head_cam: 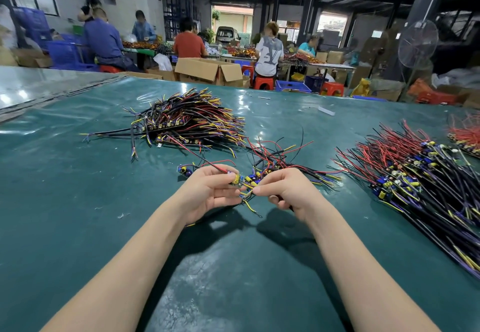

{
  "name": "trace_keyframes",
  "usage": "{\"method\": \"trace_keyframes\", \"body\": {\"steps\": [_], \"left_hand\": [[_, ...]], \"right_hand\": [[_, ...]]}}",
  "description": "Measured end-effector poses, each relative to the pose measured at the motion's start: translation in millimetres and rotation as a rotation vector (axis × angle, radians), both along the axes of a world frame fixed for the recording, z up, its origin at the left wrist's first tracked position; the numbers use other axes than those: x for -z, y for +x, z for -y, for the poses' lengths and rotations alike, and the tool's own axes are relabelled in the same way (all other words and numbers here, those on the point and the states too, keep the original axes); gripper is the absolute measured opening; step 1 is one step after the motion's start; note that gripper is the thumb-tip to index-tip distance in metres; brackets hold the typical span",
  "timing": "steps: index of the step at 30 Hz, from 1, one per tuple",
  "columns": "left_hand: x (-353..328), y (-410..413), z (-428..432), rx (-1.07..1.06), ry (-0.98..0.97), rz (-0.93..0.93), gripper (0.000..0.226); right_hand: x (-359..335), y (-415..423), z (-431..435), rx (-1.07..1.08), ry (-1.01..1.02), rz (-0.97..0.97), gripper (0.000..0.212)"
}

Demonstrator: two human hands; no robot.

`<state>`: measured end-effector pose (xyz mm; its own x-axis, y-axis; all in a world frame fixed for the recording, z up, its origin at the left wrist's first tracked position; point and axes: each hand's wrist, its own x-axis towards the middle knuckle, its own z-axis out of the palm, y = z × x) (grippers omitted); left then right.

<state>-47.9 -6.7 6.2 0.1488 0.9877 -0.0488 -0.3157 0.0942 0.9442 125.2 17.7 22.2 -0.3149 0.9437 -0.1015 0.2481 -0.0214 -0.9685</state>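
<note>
The board (237,179) is held just above the table (78,202), pinched at the curled fingertips of the left hand (207,191), and its red wire (207,161) runs up past the knuckles. Its yellow wire (248,189) crosses the small gap to the right hand (288,189), where thumb and forefinger pinch it while the other fingers curl under. A small tangle (272,160) lies just behind the hands, a big pile (415,176) to the right and another pile (189,118) farther back
</note>
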Motion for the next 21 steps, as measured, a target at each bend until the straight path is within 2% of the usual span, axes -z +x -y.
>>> {"method": "trace_keyframes", "body": {"steps": [5, 8, 13, 21], "left_hand": [[2, 8, 0, 0.011, 0.026, -0.044, 0.017], [7, 12, -2, -0.118, 0.076, -0.127, 0.027], [11, 12, -6, -0.222, 0.120, -0.200, 0.027], [9, 11, -5, -0.246, 0.147, -0.218, 0.031]], "right_hand": [[1, -4, 0, -0.010, 0.034, 0.064, 0.026], [3, -5, 0, -0.058, 0.019, 0.082, 0.024], [5, -9, 1, -0.122, 0.045, 0.014, 0.025], [6, -18, 6, -0.055, 0.112, 0.076, 0.024]]}}
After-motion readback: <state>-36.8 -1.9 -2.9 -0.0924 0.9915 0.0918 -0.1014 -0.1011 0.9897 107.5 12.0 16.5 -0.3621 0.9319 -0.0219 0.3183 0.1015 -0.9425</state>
